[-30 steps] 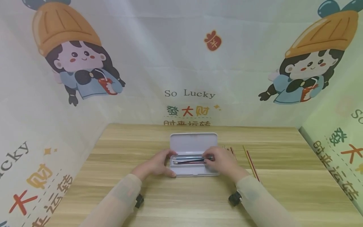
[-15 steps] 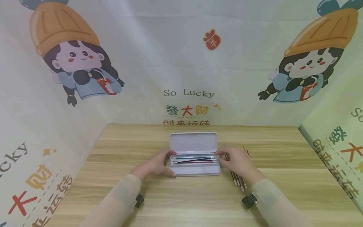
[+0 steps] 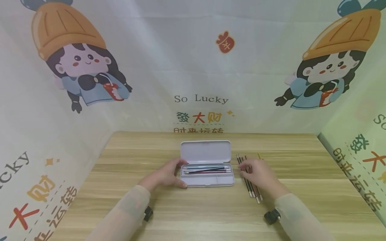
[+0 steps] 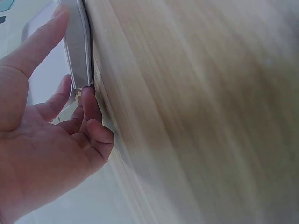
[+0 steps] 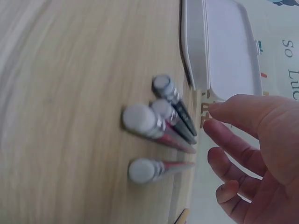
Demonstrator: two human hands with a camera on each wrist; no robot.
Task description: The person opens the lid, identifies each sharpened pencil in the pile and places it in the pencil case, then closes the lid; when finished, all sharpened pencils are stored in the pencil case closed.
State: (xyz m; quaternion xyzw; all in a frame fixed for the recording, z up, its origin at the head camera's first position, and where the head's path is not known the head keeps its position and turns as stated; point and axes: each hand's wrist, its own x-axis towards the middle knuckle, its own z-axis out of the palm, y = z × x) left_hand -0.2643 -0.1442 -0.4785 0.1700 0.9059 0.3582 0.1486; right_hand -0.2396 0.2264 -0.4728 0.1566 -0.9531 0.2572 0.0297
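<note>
A white pencil case (image 3: pixel 199 181) lies with its lid up in the middle of the table. Several pencils (image 3: pixel 206 170) rest in its long rear compartment. At the case's left end, my left hand (image 3: pixel 166 173) holds it, thumb at the front corner and fingers at the back; the left wrist view shows the fingertips against its edge. My right hand (image 3: pixel 261 174) hovers over several dark and red pencils (image 3: pixel 251 190) lying to the right of the case. In the right wrist view, its thumb and fingers are apart with nothing between them, above the white-eraser-tipped pencils (image 5: pixel 140 119).
A yellow pencil (image 3: pixel 259 156) shows partly behind the right hand. The case's front section has a small divided compartment (image 3: pixel 225 180) at its right. Printed cloth walls (image 3: pixel 144 110) stand round the wooden table (image 3: pixel 199 214) at the back and sides.
My right hand has drawn back from inside the case, moving right to above the loose pencils and leaving the case's pencils in place. The left hand has stayed at the case.
</note>
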